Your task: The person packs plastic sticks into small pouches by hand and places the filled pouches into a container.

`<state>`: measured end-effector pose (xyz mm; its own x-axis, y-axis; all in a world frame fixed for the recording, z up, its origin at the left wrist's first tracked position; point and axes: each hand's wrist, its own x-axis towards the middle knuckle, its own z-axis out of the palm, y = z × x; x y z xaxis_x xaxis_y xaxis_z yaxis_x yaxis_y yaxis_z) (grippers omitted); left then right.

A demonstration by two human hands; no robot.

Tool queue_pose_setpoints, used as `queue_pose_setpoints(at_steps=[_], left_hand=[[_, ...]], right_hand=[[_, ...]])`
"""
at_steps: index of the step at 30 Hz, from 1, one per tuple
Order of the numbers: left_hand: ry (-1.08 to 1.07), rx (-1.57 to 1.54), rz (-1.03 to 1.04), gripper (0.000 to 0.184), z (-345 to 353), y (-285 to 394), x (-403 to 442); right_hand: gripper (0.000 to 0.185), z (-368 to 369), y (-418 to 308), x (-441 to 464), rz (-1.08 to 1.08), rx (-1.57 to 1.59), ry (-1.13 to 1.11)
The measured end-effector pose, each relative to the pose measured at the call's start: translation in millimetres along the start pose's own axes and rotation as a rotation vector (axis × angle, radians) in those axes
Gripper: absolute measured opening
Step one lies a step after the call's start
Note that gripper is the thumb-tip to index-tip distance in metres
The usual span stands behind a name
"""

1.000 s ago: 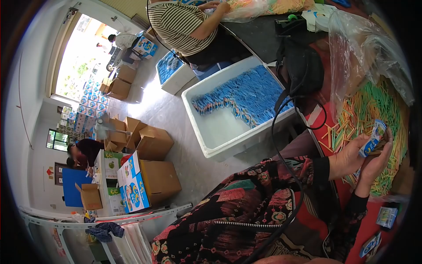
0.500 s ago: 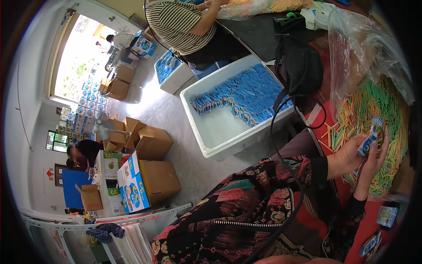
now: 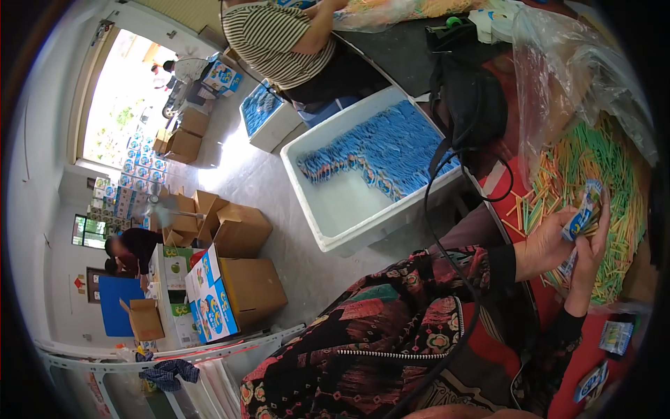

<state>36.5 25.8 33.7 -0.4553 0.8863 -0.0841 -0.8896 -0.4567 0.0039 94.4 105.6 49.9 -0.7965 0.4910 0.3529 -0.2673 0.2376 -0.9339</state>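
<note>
My left hand pinches a small blue and white packet near its lower end. Against the packet's other side lies my right hand, its fingers raised and pressed along it. Part of another printed wrapper shows low between my palms. Behind and around both hands spreads a large heap of thin green, orange and yellow sticks on the red table surface.
Blue packets fill much of a white bin. Near it are a black bag, a cable, clear plastic and a person in a striped shirt. More packets lie at lower right. Cardboard boxes stand at left.
My hands have shifted slightly left and down, and the packet between them has tilted. The second wrapper between my palms shows more. The whole view has moved a little.
</note>
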Motion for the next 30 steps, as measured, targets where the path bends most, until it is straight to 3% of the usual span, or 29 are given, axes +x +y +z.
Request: queue_pose_setpoints(at_steps=[2,5,8,11,17,21,23,26,27,30], left_hand=[[0.093,-0.036,0.014,0.013,-1,-3,2],[-0.037,0.062,0.015,0.02,-23,-6,9],[0.027,0.127,-0.052,0.022,-21,0,8],[0.016,0.12,-0.059,0.021,-17,0,7],[-0.13,0.122,-0.112,0.025,-27,-3,14],[-0.176,0.179,-0.137,0.029,-23,-4,12],[-0.144,0.175,-0.149,0.029,-18,-10,9],[-0.072,0.175,-0.166,0.031,-10,-17,9],[-0.125,0.171,-0.172,0.031,-15,-17,13],[-0.249,0.203,-0.139,0.035,-13,-9,17]], right_hand=[[0.078,-5,10,-2,-0.008,-0.015,0.025],[0.074,-4,10,-6,-0.009,-0.232,0.107],[0.068,-9,10,-9,-0.113,-0.45,0.065],[0.061,-6,7,-15,-0.006,-0.356,0.146],[0.048,-2,10,-18,-0.064,-0.404,0.348],[0.044,-12,9,-18,0.018,-0.312,0.394],[0.041,-15,0,-18,0.201,0.096,0.387],[0.036,-15,4,-15,0.146,0.104,0.431],[0.035,-16,5,-15,0.087,0.114,0.441],[0.034,-25,-15,-7,0.224,0.318,0.507]])
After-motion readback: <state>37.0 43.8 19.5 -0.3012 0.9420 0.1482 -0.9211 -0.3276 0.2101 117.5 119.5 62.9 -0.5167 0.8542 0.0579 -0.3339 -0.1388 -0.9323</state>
